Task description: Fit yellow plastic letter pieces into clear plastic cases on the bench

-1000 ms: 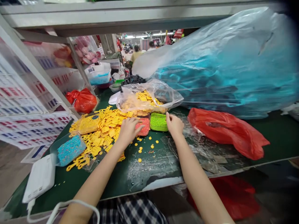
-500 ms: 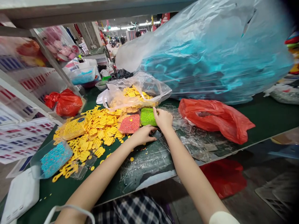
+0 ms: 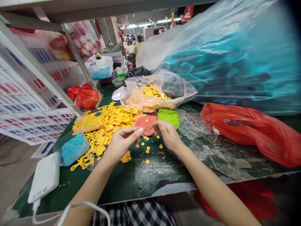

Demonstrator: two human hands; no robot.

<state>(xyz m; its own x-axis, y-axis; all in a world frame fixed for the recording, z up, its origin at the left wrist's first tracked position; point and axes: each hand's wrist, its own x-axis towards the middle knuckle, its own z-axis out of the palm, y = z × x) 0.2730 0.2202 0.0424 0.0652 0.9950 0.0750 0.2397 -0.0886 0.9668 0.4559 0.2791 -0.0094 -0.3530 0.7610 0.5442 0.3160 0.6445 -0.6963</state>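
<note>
My left hand (image 3: 123, 139) is closed in a pinch above the table, right of a pile of yellow plastic pieces (image 3: 117, 116). My right hand (image 3: 168, 135) is also closed, thumb and fingers together, just below a tray of green beads (image 3: 168, 116). Whatever sits between the fingertips of either hand is too small to make out. Between and behind the two hands lies a tray of red beads (image 3: 148, 121), partly covered by my fingers. Small yellow discs (image 3: 147, 151) are scattered on the table below my hands.
Blue beads (image 3: 72, 147) fill a tray at left, near a yellow-bead tray (image 3: 91, 121) and a white power bank (image 3: 45, 177). Behind stands a clear bag (image 3: 180, 89) of yellow pieces. Clear plastic pieces (image 3: 191, 125), a red bag (image 3: 235, 125) and a large turquoise-filled bag (image 3: 235, 69) lie right.
My right hand has left the green bead tray and come nearer to me. My left hand has shifted left and closed into a pinch. The view has turned somewhat left.
</note>
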